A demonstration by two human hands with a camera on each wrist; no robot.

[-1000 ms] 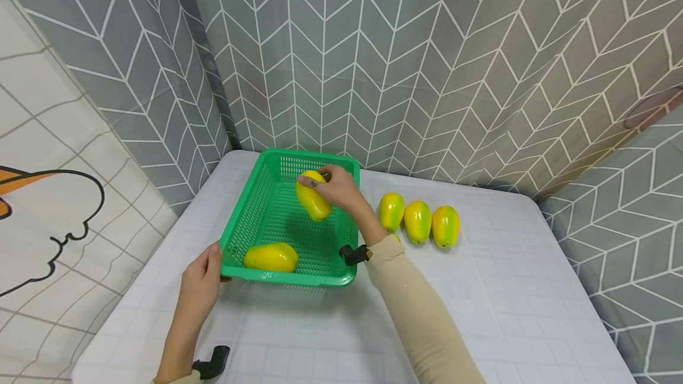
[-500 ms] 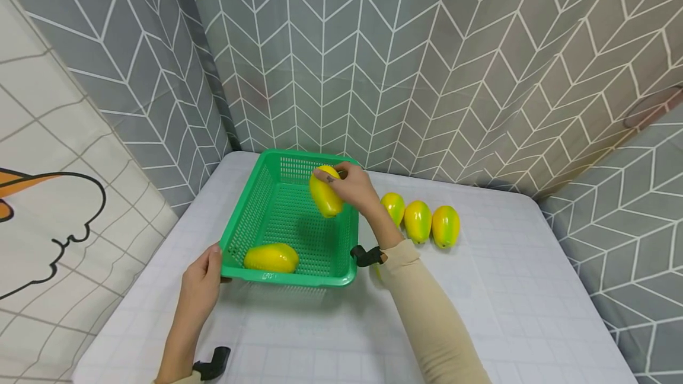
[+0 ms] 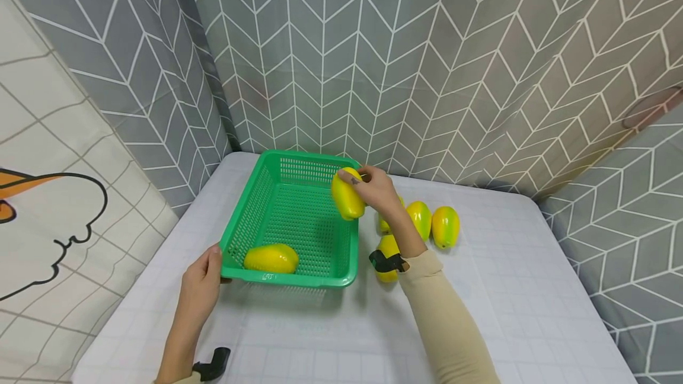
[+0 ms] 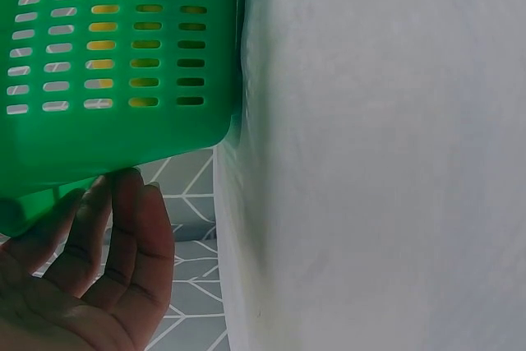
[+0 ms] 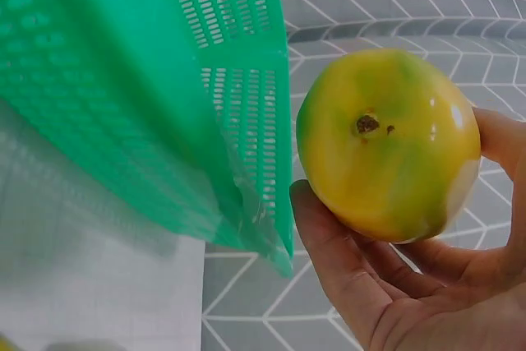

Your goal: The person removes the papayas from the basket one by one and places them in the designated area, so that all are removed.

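Observation:
My left hand grips the near left corner of a green plastic basket, thumb over the rim and fingers under it. In the left wrist view the fingertips reach the underside of the rim. My right hand holds a yellow-green papaya above the basket's right rim. Seen by the right wrist camera, this papaya sits between thumb and fingers, its brown stem end facing the camera and the basket wall beside it. Another papaya lies in the basket's near left part.
Right of the basket on the white table lie several more papayas, among them one at the right end and one partly behind the right wrist's black camera mount. A patterned grey curtain stands behind the table.
My right hand has moved right with the papaya, from over the middle of the basket to its right rim. The left hand and basket have stayed put.

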